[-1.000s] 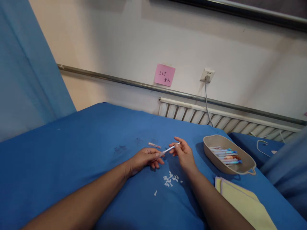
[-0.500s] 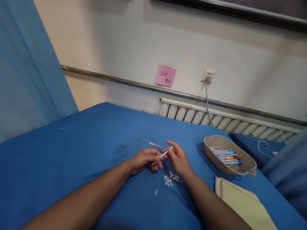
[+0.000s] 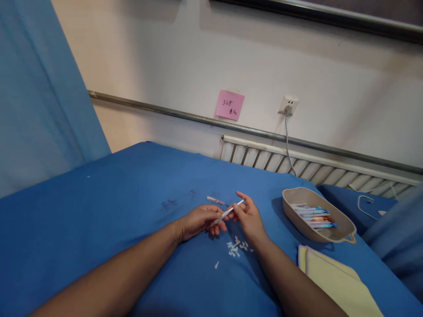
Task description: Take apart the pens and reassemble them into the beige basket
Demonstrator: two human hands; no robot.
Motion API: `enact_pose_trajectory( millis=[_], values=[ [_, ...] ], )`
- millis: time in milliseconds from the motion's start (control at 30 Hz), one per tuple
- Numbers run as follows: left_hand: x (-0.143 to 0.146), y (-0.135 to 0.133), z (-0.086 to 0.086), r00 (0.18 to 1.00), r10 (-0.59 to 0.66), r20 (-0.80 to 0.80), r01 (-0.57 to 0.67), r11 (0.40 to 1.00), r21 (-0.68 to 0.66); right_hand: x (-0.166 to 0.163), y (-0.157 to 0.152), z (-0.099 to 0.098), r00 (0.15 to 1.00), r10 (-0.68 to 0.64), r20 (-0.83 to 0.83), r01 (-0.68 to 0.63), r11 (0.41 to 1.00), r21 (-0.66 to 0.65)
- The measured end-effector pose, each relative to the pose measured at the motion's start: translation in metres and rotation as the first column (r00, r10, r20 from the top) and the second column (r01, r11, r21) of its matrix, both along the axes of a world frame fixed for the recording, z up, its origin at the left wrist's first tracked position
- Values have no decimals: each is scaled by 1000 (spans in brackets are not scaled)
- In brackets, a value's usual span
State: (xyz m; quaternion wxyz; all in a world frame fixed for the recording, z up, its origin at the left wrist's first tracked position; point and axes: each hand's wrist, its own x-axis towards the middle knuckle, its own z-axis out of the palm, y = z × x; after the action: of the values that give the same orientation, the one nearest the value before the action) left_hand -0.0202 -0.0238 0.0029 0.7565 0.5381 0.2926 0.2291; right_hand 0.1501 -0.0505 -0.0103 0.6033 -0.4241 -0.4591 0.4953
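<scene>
Between my two hands slants a slim white stick with a clearer lower end that looks like a pen refill [image 3: 228,212]. My left hand [image 3: 203,219] pinches its lower end between thumb and fingers. Near its upper end, my right hand [image 3: 246,216] grips it with thumb and fingers, the index finger raised. Just beyond the hands, a short printed pen barrel [image 3: 215,200] lies on the blue cloth [image 3: 109,211]. Several small white pointed pieces [image 3: 234,248] are scattered below my right hand, with a single white piece [image 3: 216,265] apart from them.
At the right stands a beige basket [image 3: 345,220] holding several pens [image 3: 315,213]. A folded yellow cloth [image 3: 337,279] lies in front of it. Behind are a radiator [image 3: 261,156], a metal rail [image 3: 185,115] and a plugged-in socket [image 3: 288,105]. A blue curtain [image 3: 42,88] hangs left.
More of the refill's upper end shows above my right fingers, and the right hand has shifted slightly right and up along it. The view has moved a little; other things lie as before.
</scene>
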Motion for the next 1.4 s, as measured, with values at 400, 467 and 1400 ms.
enact_pose_trajectory(
  millis=[400,467,1400],
  values=[
    [-1,-1,3,1000,-8,-9,7,999,-38,11,7,-5,988,-147,-38,148,989,18],
    [-1,-1,3,1000,3,-6,-3,999,-40,14,9,-6,986,-162,-49,163,986,18],
    [-2,2,-4,1000,5,25,-4,999,-45,17,5,0,992,-125,-2,125,988,94]
  ],
)
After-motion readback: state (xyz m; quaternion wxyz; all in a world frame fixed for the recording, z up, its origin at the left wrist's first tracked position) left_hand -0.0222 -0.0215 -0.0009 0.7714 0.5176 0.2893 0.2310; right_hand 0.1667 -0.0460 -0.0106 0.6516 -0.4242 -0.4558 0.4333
